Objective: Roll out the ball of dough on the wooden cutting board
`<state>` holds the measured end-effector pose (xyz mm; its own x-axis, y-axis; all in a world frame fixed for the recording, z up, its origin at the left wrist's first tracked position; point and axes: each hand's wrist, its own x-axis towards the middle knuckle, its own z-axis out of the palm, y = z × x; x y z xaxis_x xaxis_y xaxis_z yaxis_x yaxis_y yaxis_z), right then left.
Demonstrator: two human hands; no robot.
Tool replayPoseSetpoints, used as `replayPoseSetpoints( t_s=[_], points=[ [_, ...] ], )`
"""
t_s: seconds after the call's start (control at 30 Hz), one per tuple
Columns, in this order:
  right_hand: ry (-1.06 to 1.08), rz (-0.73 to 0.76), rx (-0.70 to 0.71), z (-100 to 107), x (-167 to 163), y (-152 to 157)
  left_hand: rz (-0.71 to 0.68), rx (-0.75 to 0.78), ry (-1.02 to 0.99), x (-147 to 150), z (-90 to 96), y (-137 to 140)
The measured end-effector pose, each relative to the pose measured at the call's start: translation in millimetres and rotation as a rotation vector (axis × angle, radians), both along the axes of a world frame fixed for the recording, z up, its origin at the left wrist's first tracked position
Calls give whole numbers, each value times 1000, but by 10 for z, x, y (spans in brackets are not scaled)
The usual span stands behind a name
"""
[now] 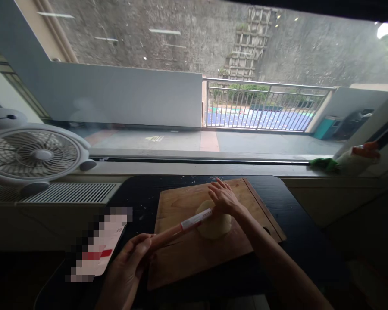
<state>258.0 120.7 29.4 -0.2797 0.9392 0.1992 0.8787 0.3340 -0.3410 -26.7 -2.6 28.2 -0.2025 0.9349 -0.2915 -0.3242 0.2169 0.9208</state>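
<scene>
A wooden rolling pin [169, 238] with a white paper label lies slantwise over a flattened round of pale dough [213, 226]. The dough rests on a wooden cutting board [181, 267]. My left hand [131, 258] is wrapped around the near end of the pin. At the far end, my right hand [224, 197] is over the upper right edge of the dough, its fingers stretched out and apart. Its palm hides the pin's tip, so whether it presses on the pin or on the dough is unclear.
The board is on a black table [294, 206] with whitish specks. To the left lies a partly blurred phone-like slab [106, 245]. A white fan [40, 155] stands by the windowsill. A green cloth [325, 164] and a pale container [358, 161] are on the sill at right.
</scene>
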Motion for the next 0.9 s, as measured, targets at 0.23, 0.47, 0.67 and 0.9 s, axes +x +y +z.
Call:
replayPoseSetpoints(
  t_s=[0.23,0.47,0.67,0.9],
  points=[
    [12,36,-14,-94,282,-250,-45,82,82,136,80,76],
    [-52,-10,-49,10,-145,670,-109,90,361,156,25,-113],
    [47,186,66,45,-205,281,63,199,470,430,259,-226],
    [-9,166,-20,14,-78,40,45,189,482,383,179,-207]
  ],
)
